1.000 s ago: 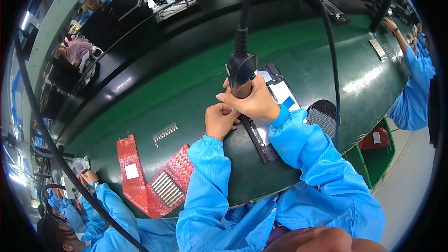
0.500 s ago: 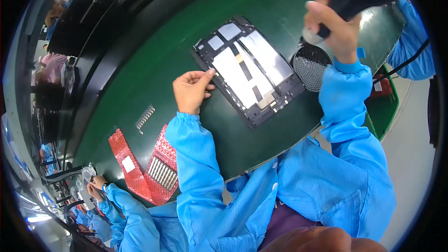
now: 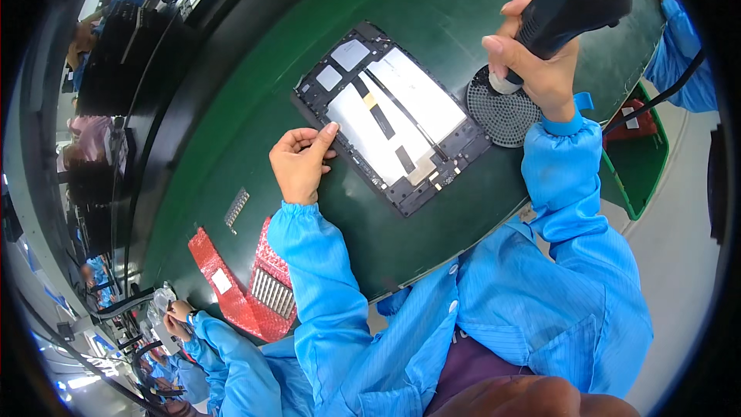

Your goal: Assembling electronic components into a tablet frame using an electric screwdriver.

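An opened tablet (image 3: 397,120) lies slanted on the green workbench, its silvery battery panels and black frame exposed. At its left edge, my left hand (image 3: 299,164) has the thumb on the rim and the other fingers curled beside it. My right hand (image 3: 549,77) is wrapped round a black electric screwdriver (image 3: 567,11), held with its pale nose down. Under that nose is a round black tray (image 3: 505,116) full of small holes, touching or close beside the tablet's right corner. The screwdriver's tip is hidden.
Red bubble-wrap pouches (image 3: 225,286) lie at the lower left, with a rack of small metal strips (image 3: 272,293) on one. A short strip of small parts (image 3: 237,211) lies nearby. A green bin (image 3: 647,162) stands at the right. Co-workers' sleeves (image 3: 687,66) show on both sides.
The screwdriver in my right hand has come down and left over the round tray. The tablet and my left hand sit slightly further left in view.
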Tool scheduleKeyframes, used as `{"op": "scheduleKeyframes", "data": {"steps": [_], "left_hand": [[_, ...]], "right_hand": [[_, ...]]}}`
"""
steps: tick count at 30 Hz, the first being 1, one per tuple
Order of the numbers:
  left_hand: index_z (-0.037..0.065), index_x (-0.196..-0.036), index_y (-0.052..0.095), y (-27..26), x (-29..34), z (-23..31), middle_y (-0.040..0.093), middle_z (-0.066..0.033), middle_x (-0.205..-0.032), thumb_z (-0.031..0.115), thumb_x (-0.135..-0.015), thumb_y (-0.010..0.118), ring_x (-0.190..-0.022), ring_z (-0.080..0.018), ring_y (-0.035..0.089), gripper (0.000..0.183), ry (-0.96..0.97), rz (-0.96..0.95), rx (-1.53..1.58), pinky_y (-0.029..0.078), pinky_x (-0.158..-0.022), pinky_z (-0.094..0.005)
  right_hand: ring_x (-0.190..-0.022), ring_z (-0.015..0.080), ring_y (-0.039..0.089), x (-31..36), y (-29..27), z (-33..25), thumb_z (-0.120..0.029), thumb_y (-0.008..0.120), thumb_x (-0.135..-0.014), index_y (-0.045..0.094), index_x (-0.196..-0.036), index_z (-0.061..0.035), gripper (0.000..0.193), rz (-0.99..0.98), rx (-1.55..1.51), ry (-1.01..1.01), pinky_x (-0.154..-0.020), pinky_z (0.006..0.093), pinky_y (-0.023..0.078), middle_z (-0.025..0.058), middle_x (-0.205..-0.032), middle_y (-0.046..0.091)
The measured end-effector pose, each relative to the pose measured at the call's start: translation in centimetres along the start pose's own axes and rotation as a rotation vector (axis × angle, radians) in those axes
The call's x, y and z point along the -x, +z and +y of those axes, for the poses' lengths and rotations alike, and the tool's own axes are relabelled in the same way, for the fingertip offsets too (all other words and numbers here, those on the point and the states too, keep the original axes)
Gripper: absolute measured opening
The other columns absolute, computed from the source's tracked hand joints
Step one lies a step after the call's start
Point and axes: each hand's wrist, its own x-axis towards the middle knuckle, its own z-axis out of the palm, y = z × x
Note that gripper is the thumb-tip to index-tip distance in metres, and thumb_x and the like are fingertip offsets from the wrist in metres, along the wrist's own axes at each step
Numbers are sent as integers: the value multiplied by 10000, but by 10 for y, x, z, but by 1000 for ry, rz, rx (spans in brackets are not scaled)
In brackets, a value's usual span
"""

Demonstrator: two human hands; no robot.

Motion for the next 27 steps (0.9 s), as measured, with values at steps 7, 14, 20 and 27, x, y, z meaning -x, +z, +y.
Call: {"op": "scheduleKeyframes", "data": {"steps": [7, 14, 20, 27], "left_hand": [[19, -802, 575, 1, 1, 2, 616, -39, -696, 225, -697, 782, -537, -89, 578, 310, 15, 8, 10, 404, -414, -168], [29, -792, 584, 4, -3, 6, 631, -35, -695, 219, -725, 761, -523, -75, 564, 268, 19, 3, 6, 388, -410, -155], [14, -813, 566, -2, -3, 5, 604, -33, -684, 205, -691, 788, -542, -91, 583, 318, -10, -34, 53, 415, -415, -176], [-13, -807, 585, -8, -1, -7, 609, -47, -682, 220, -799, 689, -538, -103, 598, 256, 5, -66, 157, 435, -411, -186]], "right_hand": [[-479, 83, 542, -1, 3, 9, -29, 718, -736, 541, -963, 23, 293, -16, 42, 25, -445, 202, 414, 23, -595, 573], [-481, 83, 540, -6, 2, 16, -20, 722, -730, 535, -944, 16, 287, -23, 44, 21, -441, 204, 414, 24, -598, 572], [-494, 112, 537, -5, 6, 5, 57, 679, -724, 478, -992, 12, 338, -34, 65, 118, -453, 233, 424, 48, -609, 552], [-485, 130, 543, 6, 6, -6, 55, 679, -712, 468, -999, -3, 361, 52, -32, 140, -445, 247, 436, 54, -601, 548]]}}
